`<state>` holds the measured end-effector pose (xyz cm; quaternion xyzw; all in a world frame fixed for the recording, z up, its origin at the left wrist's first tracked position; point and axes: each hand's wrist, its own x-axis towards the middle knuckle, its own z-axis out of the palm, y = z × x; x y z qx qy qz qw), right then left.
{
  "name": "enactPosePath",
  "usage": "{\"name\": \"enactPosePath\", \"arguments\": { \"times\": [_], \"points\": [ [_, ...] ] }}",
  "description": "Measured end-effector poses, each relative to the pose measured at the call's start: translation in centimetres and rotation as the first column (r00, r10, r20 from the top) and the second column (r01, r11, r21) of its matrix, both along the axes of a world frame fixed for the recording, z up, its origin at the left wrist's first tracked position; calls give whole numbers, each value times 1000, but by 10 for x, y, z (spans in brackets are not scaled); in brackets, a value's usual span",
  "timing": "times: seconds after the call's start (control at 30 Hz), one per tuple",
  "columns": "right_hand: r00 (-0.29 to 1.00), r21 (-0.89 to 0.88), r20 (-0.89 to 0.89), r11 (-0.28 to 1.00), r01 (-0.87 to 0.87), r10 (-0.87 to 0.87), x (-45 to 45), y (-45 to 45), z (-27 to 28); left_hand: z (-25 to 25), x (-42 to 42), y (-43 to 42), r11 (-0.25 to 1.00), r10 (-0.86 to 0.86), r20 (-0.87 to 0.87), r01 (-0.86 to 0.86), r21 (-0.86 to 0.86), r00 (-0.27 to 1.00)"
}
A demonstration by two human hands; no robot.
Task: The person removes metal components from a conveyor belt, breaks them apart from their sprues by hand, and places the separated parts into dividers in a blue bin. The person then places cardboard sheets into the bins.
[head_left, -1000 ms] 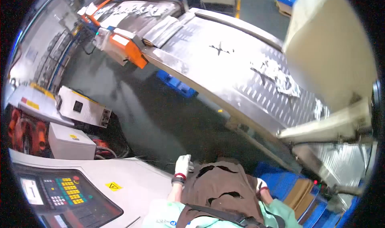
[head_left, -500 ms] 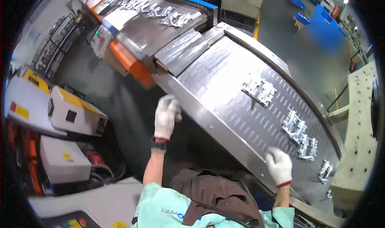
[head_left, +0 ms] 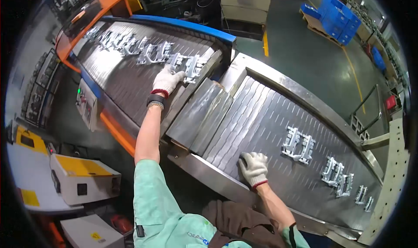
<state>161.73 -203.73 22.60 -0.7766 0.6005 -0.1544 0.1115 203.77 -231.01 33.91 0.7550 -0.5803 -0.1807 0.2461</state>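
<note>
My left hand (head_left: pixel 166 79), in a white glove, reaches over the upper conveyor (head_left: pixel 126 80) and touches the near side of a silver metal casting (head_left: pixel 185 65) at its end. The fingertips are partly hidden against the metal, so the grip is unclear. More castings (head_left: pixel 130 45) lie in a row farther up that belt. Above the near edge of the lower conveyor (head_left: pixel 261 117) is my right hand (head_left: pixel 254 167), also gloved, with its fingers curled and nothing visible in them. To its right, a casting (head_left: pixel 298 145) rests on the slotted belt.
A dark metal bridge plate (head_left: pixel 200 115) joins the two conveyors. Smaller castings (head_left: pixel 337 176) lie farther right on the lower belt. An orange frame (head_left: pixel 93 23) spans the upper belt's far end. Blue crates (head_left: pixel 337 19) stand on a pallet at the upper right. White machine housings (head_left: pixel 85 178) are at lower left.
My left hand has moved up and forward from beside the conveyor to the castings on the upper belt. My right hand has shifted left along the lower conveyor. The view has turned toward the belts.
</note>
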Motion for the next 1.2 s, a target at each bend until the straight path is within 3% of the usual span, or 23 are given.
{"name": "enactPosePath", "arguments": {
  "times": [0.13, 0.2, 0.27, 0.4, 0.47, 0.53, 0.57, 0.6, 0.67, 0.73, 0.77, 0.83, 0.9, 0.93, 1.0, 1.07, 1.13, 1.17, 1.2],
  "points": [
    [999, 25, -39, 999, 25, -25, 10, -25, -3, 9, -39, 12, 975, -166, 1, 165, -146, 986],
    [999, 46, -37, 999, 24, -22, 10, -27, 0, -12, -65, 25, 933, -220, 47, 224, -280, 974],
    [999, 68, -31, 997, 26, -24, 12, -30, 1, -18, -93, 45, 881, -373, -105, 317, -351, 922],
    [1000, 33, 1, 999, 24, -24, 16, -28, 2, -55, -165, 61, 820, -547, -113, 504, -272, 829],
    [1000, -34, -8, 999, 16, -16, 17, -24, -1, -72, -202, 73, 808, -570, -22, 557, -192, 821],
    [1000, -71, -21, 997, 10, -11, 16, -24, -1, -74, -231, 85, 809, -587, -154, 568, -152, 795],
    [1000, -69, -27, 998, 10, -12, 15, -23, -1, -63, -237, 84, 738, -566, -354, 649, 185, 744],
    [999, -63, -30, 998, 15, -17, 15, -21, -3, -109, -246, 89, 763, -643, -223, 635, -117, 732],
    [1000, -91, 7, 996, 26, -25, 13, -22, -11, -46, -226, 72, 770, -628, -182, 638, -6, 757],
    [997, -103, 63, 994, 43, -36, 15, -23, -5, 31, -185, 35, 920, -368, -10, 366, 139, 930],
    [998, -92, 44, 995, 44, -40, 15, -24, -7, 24, -143, 10, 888, -378, -6, 361, -286, 926],
    [998, -58, 46, 997, 45, -42, 13, -25, -7, 27, -42, -43, 824, -245, -48, 182, -536, 968],
    [998, -21, 36, 998, 60, -59, 11, -27, -2, 20, 62, -77, 841, -105, -205, -23, -541, 973],
    [998, -18, 38, 998, 58, -57, 10, -28, -3, 49, 74, -69, 921, 167, -319, -264, -288, 933],
    [997, -1, 38, 997, 74, -74, 8, -29, -7, 10, 141, -95, 899, -7, -506, -217, -381, 862],
    [997, 87, 50, 995, 49, -54, 3, -31, -9, 1, 143, -84, 984, 165, -412, -178, 7, 896],
    [997, 75, 40, 995, 61, -64, 3, -32, -8, -35, 155, -100, 979, 176, -123, -187, -83, 977],
    [998, 65, 33, 996, 60, -62, 2, -33, -11, -39, 143, -99, 964, 139, -209, -181, -195, 968],
    [998, 56, 29, 997, 54, -55, 1, -32, -12, -43, 155, -107, 980, 76, -198, -111, -167, 977]
  ]
}}
